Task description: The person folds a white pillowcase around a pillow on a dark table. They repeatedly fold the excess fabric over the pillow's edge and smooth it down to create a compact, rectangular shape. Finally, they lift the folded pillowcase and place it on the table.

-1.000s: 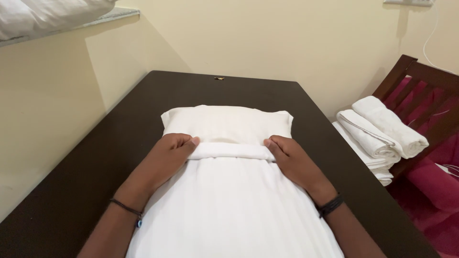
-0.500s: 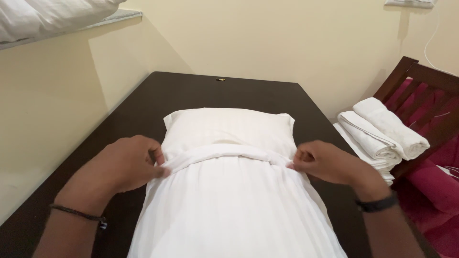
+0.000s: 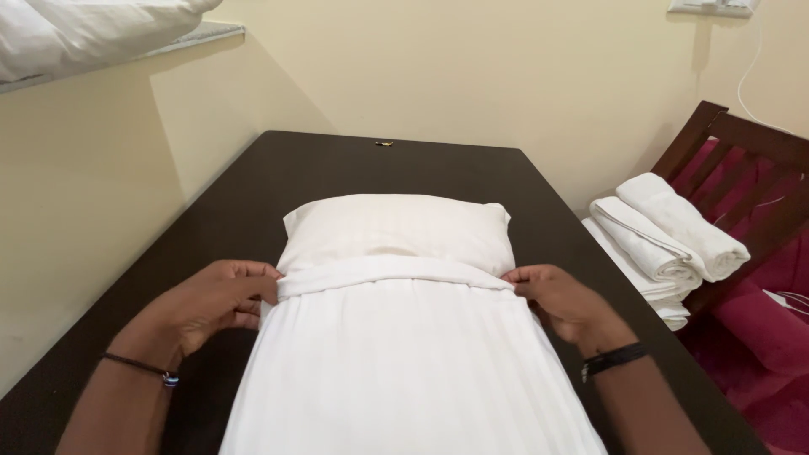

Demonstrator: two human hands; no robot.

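A cream pillow lies in the middle of a dark table, its near half sheathed in a white striped pillowcase whose rolled open edge crosses it from side to side. The left hand pinches that edge at the left corner and the right hand pinches it at the right corner, both closed on the cloth. The pillow looks light and soft, the fabric limp, best held at the rolled edge's corners. Folded white towels sit stacked on a wooden chair to the right; white bedding rests on a shelf at far left.
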